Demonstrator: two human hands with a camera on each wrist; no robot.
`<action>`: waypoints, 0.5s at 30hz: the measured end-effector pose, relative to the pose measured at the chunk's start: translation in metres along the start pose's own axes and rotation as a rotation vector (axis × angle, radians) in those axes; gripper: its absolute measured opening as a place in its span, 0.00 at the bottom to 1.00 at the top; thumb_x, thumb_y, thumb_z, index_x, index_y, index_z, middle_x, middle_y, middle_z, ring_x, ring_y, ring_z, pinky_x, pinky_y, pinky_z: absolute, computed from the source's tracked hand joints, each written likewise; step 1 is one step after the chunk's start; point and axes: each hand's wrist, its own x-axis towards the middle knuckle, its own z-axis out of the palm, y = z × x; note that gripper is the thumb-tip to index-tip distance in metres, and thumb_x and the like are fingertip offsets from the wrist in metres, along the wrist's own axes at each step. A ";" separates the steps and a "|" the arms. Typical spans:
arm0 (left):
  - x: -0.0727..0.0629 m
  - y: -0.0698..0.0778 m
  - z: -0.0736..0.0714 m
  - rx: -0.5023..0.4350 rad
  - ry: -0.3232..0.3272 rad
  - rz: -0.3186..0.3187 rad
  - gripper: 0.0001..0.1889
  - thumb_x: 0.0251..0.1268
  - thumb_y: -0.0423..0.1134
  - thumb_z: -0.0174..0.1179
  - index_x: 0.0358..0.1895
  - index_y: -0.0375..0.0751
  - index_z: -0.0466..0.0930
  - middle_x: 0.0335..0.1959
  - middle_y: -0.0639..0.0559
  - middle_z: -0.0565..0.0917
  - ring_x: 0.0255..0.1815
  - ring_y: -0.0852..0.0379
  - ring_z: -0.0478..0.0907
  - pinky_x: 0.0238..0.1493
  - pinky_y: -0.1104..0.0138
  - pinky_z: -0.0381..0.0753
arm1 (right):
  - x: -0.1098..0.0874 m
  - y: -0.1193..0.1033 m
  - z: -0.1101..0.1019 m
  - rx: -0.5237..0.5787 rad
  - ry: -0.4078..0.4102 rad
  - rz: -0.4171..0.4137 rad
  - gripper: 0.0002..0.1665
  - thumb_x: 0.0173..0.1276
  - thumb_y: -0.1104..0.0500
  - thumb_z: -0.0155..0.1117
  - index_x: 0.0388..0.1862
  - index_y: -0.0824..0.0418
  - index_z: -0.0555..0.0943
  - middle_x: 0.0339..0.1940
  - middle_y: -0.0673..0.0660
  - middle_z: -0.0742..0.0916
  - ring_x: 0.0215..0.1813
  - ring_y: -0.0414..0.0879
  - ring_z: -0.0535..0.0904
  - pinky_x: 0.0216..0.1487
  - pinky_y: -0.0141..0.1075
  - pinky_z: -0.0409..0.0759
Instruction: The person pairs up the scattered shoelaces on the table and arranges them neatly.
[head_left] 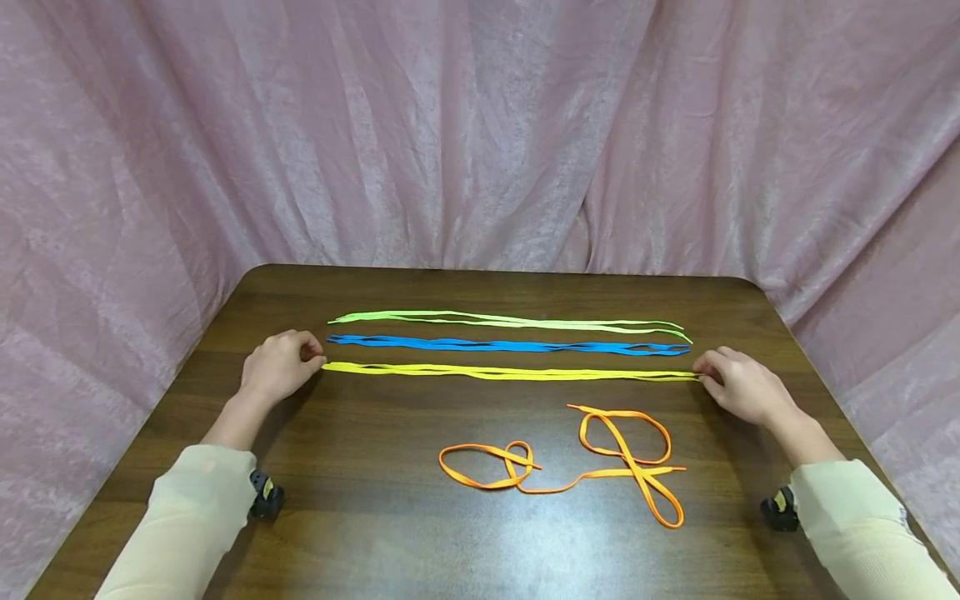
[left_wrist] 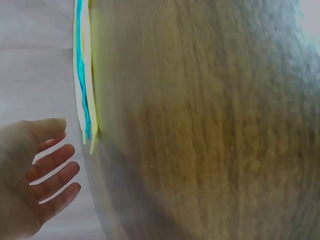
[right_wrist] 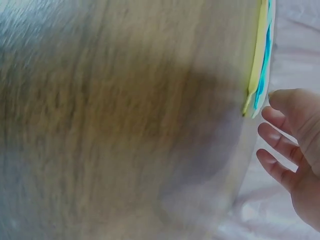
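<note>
A yellow shoelace point(head_left: 480, 372) lies folded lengthwise and stretched straight across the brown table. My left hand point(head_left: 281, 364) is at its left end, my right hand point(head_left: 742, 385) at its right end. In the left wrist view, the left hand point(left_wrist: 37, 175) has loosely bent, spread fingers, and the lace tips lie apart from them. The right wrist view likewise shows the right hand point(right_wrist: 300, 145) with relaxed fingers beside the lace tips, holding nothing. Behind the yellow lace run a blue shoelace point(head_left: 487, 345) and a light green shoelace point(head_left: 510, 322), roughly parallel.
Nearer to me, an orange shoelace point(head_left: 551, 490) lies loosely looped on the wooden table point(head_left: 360, 467). Pink curtains point(head_left: 450, 133) hang around the table's back and sides. The table's far edge is just behind the green lace.
</note>
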 end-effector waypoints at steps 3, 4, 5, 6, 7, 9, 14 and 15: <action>0.000 0.008 -0.002 0.004 0.002 0.032 0.06 0.55 0.42 0.62 0.34 0.47 0.80 0.32 0.50 0.80 0.34 0.44 0.78 0.26 0.51 0.72 | 0.004 -0.007 -0.001 0.003 0.010 -0.038 0.12 0.49 0.69 0.65 0.34 0.58 0.80 0.30 0.51 0.81 0.31 0.45 0.77 0.31 0.43 0.75; -0.001 0.011 -0.002 0.005 0.000 0.044 0.06 0.55 0.42 0.61 0.35 0.46 0.80 0.33 0.50 0.80 0.34 0.45 0.78 0.26 0.51 0.73 | 0.005 -0.009 -0.002 0.004 0.013 -0.051 0.12 0.49 0.69 0.65 0.34 0.58 0.80 0.31 0.51 0.82 0.32 0.45 0.78 0.32 0.44 0.75; -0.001 0.014 -0.003 0.007 -0.002 0.054 0.07 0.55 0.42 0.61 0.36 0.46 0.81 0.33 0.50 0.80 0.34 0.45 0.78 0.26 0.51 0.73 | 0.007 -0.011 -0.002 0.006 0.015 -0.062 0.13 0.49 0.69 0.65 0.34 0.58 0.80 0.31 0.52 0.82 0.33 0.46 0.79 0.32 0.44 0.76; -0.001 0.018 -0.003 0.007 -0.005 0.065 0.07 0.55 0.42 0.61 0.36 0.46 0.81 0.34 0.50 0.80 0.35 0.45 0.79 0.27 0.51 0.73 | 0.008 -0.014 -0.002 0.008 0.016 -0.072 0.13 0.49 0.69 0.65 0.35 0.58 0.80 0.32 0.52 0.82 0.34 0.47 0.79 0.33 0.45 0.76; -0.002 0.021 -0.004 0.005 -0.008 0.076 0.07 0.56 0.42 0.62 0.37 0.46 0.81 0.36 0.49 0.81 0.35 0.45 0.79 0.27 0.51 0.74 | 0.009 -0.016 -0.002 0.012 0.017 -0.082 0.14 0.49 0.69 0.65 0.35 0.58 0.80 0.33 0.52 0.83 0.35 0.48 0.80 0.33 0.45 0.77; -0.003 0.028 -0.004 0.003 -0.015 0.098 0.08 0.56 0.42 0.62 0.38 0.46 0.81 0.38 0.49 0.81 0.37 0.45 0.79 0.29 0.50 0.74 | 0.012 -0.022 -0.002 0.014 0.021 -0.098 0.14 0.49 0.69 0.66 0.36 0.57 0.80 0.33 0.52 0.83 0.36 0.49 0.80 0.33 0.45 0.77; -0.006 0.041 -0.002 0.003 -0.023 0.152 0.09 0.55 0.42 0.62 0.39 0.46 0.81 0.44 0.48 0.80 0.42 0.43 0.79 0.33 0.48 0.75 | 0.017 -0.035 -0.001 0.009 0.033 -0.157 0.15 0.49 0.68 0.68 0.36 0.57 0.80 0.34 0.52 0.83 0.37 0.50 0.80 0.33 0.45 0.77; -0.007 0.043 -0.002 0.004 -0.024 0.163 0.09 0.55 0.42 0.62 0.40 0.46 0.81 0.44 0.48 0.80 0.42 0.43 0.79 0.33 0.48 0.75 | 0.017 -0.038 -0.001 0.008 0.038 -0.175 0.15 0.48 0.68 0.68 0.36 0.57 0.80 0.34 0.52 0.82 0.37 0.50 0.80 0.33 0.45 0.77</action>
